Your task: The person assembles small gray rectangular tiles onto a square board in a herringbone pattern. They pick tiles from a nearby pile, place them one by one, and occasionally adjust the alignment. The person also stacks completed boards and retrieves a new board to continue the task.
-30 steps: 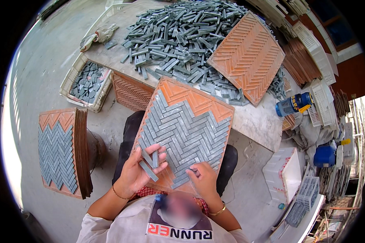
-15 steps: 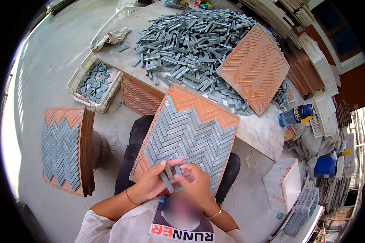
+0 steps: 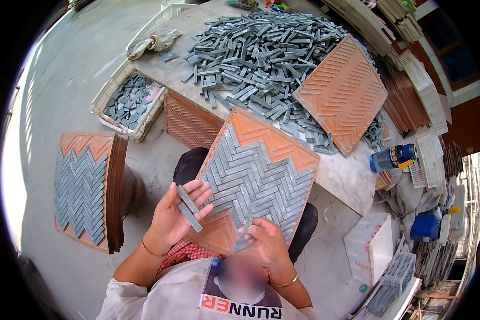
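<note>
An orange mould tray (image 3: 224,221) with zigzag grooves rests across my knees. Grey strip tiles (image 3: 250,176) fill most of it in a herringbone pattern; orange grooves show bare at its top and lower left. My left hand (image 3: 177,210) is turned palm up over the tray's left edge. Two loose strip tiles (image 3: 189,209) lie across its fingers. My right hand (image 3: 265,240) pinches a single strip tile (image 3: 249,214) between thumb and fingers, low over the tray's lower part.
Loose strip tiles heap up on the table (image 3: 344,178) ahead, with a bare mould tray (image 3: 342,96) leaning on them. Left stands a stack of trays (image 3: 117,197), the top one tiled. A crate (image 3: 96,101) holds tile pieces. A blue bottle (image 3: 392,158) stands at the table's right.
My hands have moved apart: the left went left and up with its tiles and turned palm up, the right moved slightly right and down with one tile. The lower tray is now uncovered.
</note>
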Demonstrator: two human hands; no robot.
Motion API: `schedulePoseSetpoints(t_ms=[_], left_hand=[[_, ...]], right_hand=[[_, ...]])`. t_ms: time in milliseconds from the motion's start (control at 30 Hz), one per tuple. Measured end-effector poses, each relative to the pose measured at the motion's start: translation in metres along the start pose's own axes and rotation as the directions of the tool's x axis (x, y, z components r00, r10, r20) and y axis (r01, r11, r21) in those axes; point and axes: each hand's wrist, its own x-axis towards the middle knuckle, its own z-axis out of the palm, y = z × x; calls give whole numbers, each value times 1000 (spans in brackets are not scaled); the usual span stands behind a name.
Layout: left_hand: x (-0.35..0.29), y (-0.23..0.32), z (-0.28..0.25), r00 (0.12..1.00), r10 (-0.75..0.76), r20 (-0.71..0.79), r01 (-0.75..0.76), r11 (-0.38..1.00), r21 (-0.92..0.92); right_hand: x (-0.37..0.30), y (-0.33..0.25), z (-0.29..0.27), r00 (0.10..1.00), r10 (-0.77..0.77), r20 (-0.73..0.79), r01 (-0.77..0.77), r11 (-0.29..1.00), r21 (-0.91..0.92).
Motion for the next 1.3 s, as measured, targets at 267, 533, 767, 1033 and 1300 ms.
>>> schedulePoseSetpoints(t_ms=[267,533,767,1033,1300], left_hand=[[-7,16,-15,999,46,-19,-48,992,-114],[-10,27,-17,990,134,-30,-137,981,-135],[-10,25,-7,992,123,4,-123,992,-33],[-11,24,-4,994,104,28,-104,995,5],[-4,7,-14,992,-6,129,16,997,-78]], right_hand=[[-7,6,21,946,-323,30,233,611,-757],[-18,9,39,943,-277,188,273,311,-910],[-12,16,44,835,-321,446,512,156,-845],[16,0,40,665,-274,694,733,63,-677],[32,9,44,651,-333,682,740,82,-667]])
